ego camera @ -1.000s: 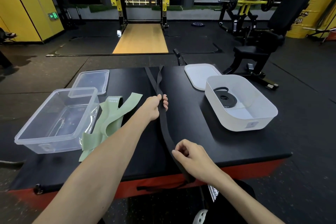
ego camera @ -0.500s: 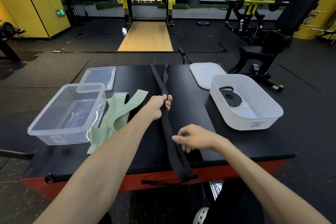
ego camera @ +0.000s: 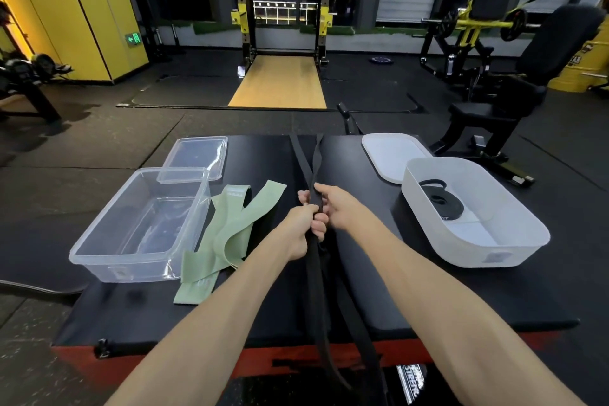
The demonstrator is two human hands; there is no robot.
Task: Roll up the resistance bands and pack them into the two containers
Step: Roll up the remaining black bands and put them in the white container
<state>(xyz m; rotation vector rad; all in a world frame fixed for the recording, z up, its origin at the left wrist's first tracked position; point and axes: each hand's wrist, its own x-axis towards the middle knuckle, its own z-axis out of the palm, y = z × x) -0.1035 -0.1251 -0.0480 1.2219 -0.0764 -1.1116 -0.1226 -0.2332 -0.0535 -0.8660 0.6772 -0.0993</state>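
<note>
The padded platform (ego camera: 461, 300) has a black top and red side panels. The black resistance band (ego camera: 314, 290) runs along its centre line from the far edge to the near edge and hangs down over the near edge. Beyond the hands, its two strands cross each other once before reaching the far edge.

Both hands meet at mid-platform on this band. The left hand (ego camera: 298, 227) has its fingers curled round the gathered strands. The right hand (ego camera: 336, 208) touches the left hand and clamps the same band, with its thumb laid on top of the strap on the far side of the left-hand grip. Both forearms extend from the near edge.

Toward the left edge stands the clear container (ego camera: 99, 241), with nothing visible inside it. The clear lid (ego camera: 197, 155) lies flat behind it at the far left corner, touching the container's far rim. The green band (ego camera: 230, 234) lies unrolled and loosely folded on the platform, just beside the clear container's right wall, between that container and the left forearm.

Toward the right edge stands the white container (ego camera: 514, 208). One rolled black band (ego camera: 441, 204) lies on its floor. The white lid (ego camera: 392, 152) lies flat at the far right corner, partly hidden behind the white container's far rim.
</note>
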